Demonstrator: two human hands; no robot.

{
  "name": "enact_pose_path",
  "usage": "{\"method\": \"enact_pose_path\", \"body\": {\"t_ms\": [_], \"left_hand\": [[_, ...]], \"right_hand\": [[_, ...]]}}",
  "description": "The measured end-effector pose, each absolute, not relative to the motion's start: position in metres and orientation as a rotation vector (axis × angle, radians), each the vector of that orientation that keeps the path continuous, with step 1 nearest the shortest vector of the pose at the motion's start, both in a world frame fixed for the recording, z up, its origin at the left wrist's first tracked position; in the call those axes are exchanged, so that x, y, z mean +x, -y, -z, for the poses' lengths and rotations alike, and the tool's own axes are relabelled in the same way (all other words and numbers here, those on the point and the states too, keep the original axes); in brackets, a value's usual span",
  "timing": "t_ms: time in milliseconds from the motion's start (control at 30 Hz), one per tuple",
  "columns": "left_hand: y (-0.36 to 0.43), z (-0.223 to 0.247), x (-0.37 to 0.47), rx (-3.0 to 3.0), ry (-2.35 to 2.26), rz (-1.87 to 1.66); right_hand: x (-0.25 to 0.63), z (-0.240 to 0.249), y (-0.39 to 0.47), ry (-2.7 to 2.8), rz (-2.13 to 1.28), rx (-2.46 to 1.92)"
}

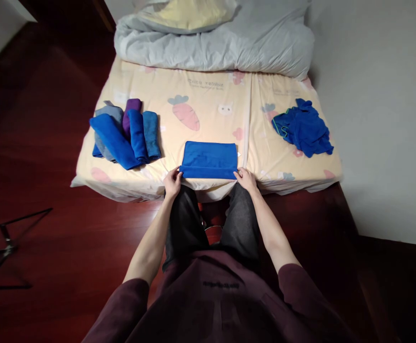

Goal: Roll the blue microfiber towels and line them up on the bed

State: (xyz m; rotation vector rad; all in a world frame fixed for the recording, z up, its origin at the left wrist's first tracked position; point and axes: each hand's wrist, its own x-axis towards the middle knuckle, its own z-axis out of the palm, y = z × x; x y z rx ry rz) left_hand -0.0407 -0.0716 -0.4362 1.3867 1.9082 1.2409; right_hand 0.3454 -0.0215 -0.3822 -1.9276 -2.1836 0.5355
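A blue cloth [210, 155] lies flat near the front edge of the bed, its near edge turned over into a band. My left hand [173, 182] pinches the left end of that band. At the right end, my right hand [245, 180] pinches the other corner. Several rolled or folded cloths, blue, purple, grey and teal, lie together at the left of the bed, a blue roll [113, 140] in front. A crumpled blue cloth [302, 128] with a thin green edge lies at the right.
The bed [208, 102] has a patterned yellow sheet, with a grey quilt [215, 47] bunched at its far side. A wall [379, 119] stands at the right. Black metal legs [8, 248] rest on the red floor [68, 228] at the lower left.
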Motion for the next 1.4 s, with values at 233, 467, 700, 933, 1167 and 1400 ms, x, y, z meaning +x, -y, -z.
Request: {"method": "enact_pose_path", "body": {"t_ms": [233,467,700,933,1167,1400], "left_hand": [[0.0725,0.435,-0.0413,1.396,-1.879,-1.244],[0.0713,0.4357,-0.0394,1.395,-1.916,-1.236],[0.0706,0.4366,-0.0375,1.434,-1.917,-1.222],[0.0701,0.4374,-0.0359,1.44,-1.948,-1.226],[0.0714,0.4315,-0.0326,1.5,-2.003,-1.167],[0.0708,0.4341,-0.0334,1.468,-2.027,-1.197]], "right_hand": [[0.3475,0.3846,0.0216,2.171,-0.529,-1.896],[0.3482,0.3885,0.0205,2.147,-0.508,-1.887],[0.3475,0.388,0.0203,2.143,-0.506,-1.891],[0.3458,0.3865,0.0206,2.139,-0.495,-1.918],[0.3431,0.3824,0.0208,2.128,-0.484,-1.947],[0.3396,0.3822,0.0216,2.112,-0.437,-2.025]]}}
